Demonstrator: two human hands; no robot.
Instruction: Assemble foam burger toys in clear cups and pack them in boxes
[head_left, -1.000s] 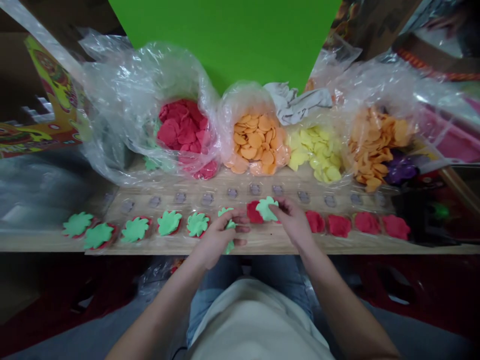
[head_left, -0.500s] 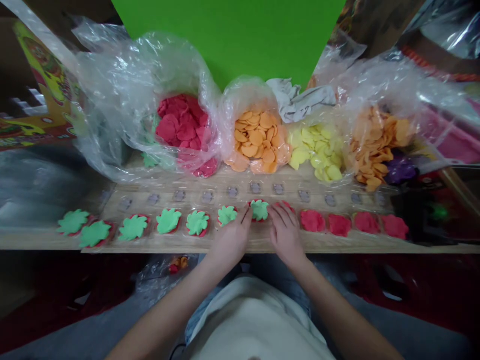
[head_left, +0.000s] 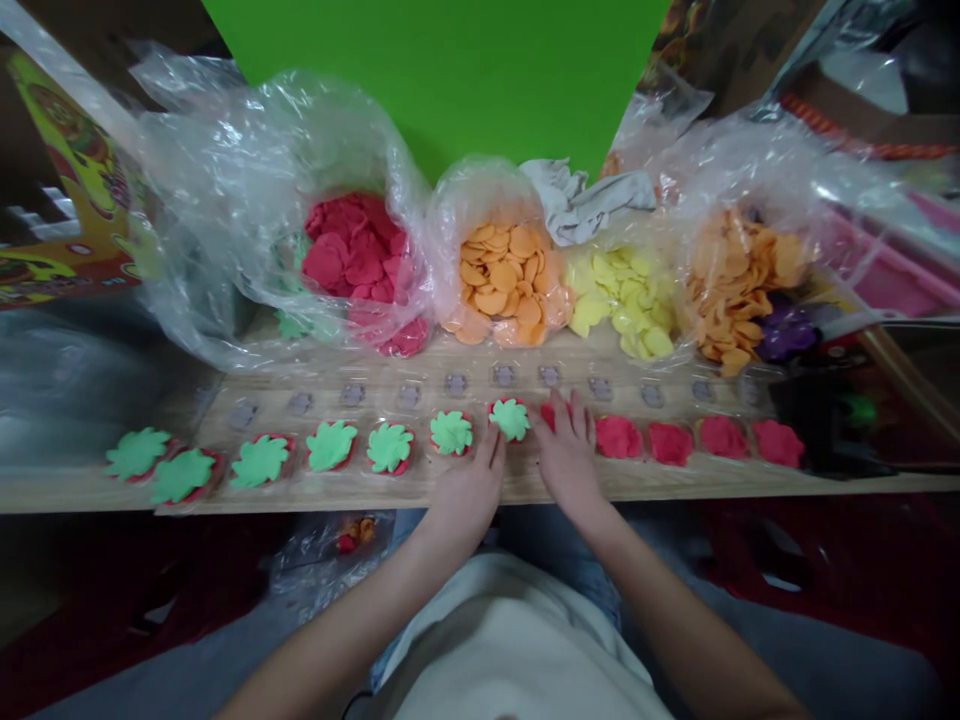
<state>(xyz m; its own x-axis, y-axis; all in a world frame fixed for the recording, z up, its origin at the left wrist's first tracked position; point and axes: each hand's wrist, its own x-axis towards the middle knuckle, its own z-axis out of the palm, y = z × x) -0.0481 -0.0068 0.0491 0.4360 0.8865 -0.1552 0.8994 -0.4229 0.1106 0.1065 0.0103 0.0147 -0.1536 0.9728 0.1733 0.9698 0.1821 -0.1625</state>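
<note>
The left hand (head_left: 463, 495) is open and holds nothing, one finger just beside a green dough flower (head_left: 510, 419) on the wooden desk (head_left: 315, 492). The right hand (head_left: 568, 458) is open too, fingers spread, hiding part of a red dough piece (head_left: 550, 415).

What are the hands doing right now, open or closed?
Left hand: open, holding nothing, fingertips beside a green dough flower.
Right hand: open, holding nothing, fingers spread by a red dough piece.
</note>
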